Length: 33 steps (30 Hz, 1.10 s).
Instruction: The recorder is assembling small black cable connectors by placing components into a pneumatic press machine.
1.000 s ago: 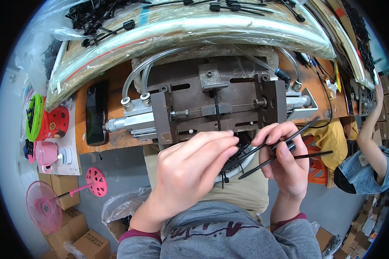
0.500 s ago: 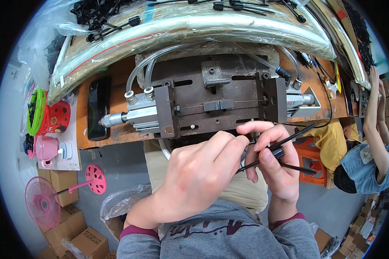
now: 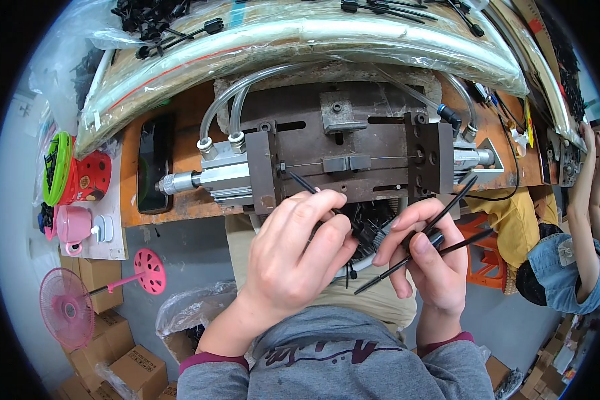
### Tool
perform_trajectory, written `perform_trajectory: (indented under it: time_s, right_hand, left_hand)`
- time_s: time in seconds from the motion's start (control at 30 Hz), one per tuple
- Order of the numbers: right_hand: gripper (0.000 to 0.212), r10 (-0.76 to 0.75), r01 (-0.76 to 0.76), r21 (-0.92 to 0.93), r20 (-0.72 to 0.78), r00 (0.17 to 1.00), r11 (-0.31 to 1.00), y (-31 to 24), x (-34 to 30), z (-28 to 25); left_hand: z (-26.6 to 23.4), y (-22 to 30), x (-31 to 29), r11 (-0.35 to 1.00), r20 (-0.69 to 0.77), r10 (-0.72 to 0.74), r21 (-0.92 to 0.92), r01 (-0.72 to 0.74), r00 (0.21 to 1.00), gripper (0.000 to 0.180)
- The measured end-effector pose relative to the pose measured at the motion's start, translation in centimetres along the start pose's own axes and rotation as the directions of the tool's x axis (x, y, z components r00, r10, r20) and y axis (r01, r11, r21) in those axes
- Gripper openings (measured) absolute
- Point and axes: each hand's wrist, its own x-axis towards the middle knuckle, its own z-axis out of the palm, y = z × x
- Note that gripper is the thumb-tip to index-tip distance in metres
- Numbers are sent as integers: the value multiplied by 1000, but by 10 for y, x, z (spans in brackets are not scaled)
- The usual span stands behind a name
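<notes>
My left hand [image 3: 300,250] is closed around a thin black rod [image 3: 303,182], whose pointed end sticks out toward the metal fixture. To its right, my right hand [image 3: 433,263] pinches several black plastic rods [image 3: 459,193] that cross between thumb and fingers; a thicker black end piece lies among them. A gap separates the two hands. Just beyond them sits a dark brown metal fixture [image 3: 300,143] with a small clamp block [image 3: 347,163] at its middle and a silver air cylinder [image 3: 223,177] at each side. Below it, partly hidden by my hands, lies a heap of black parts [image 3: 370,230].
Behind the fixture, a plastic-wrapped ledge [image 3: 300,37] carries more black rods. At left are a phone [image 3: 155,163], a red bucket [image 3: 90,180], a pink cup [image 3: 72,227] and a pink fan [image 3: 67,307]. A person in a denim top [image 3: 567,270] works at far right.
My hands have come apart: the left moved left and now shows a rod pointing up from it, while the right still grips its rods. The view shifted slightly.
</notes>
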Motion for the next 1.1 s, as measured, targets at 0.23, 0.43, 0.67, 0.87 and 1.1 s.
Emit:
perform_trajectory:
  time_s: [0.23, 0.43, 0.67, 0.87, 1.1]
  right_hand:
    - [13, -42, 43, 18, -31, 999, 999, 2, 3, -4]
    - [14, -79, 78, -17, -61, 995, 997, 2, 5, -4]
    - [18, 2, -6, -54, -57, 998, 999, 0, 2, -4]
    - [17, -47, 27, -138, -142, 989, 990, 0, 0, -3]
    - [20, -161, 58, -310, -320, 934, 949, -7, -4, 4]
  left_hand:
    - [5, -3, -2, 998, 55, 60, -41, -58, 997, 31]
    - [12, -7, -6, 998, 117, 30, 48, -36, 993, 24]
    - [15, -1, 6, 975, 175, -11, 221, -29, 985, 27]
    - [13, 1, 7, 965, 205, -60, 261, 5, 977, 26]
    - [8, 0, 11, 994, 147, -48, 105, 33, 988, 32]
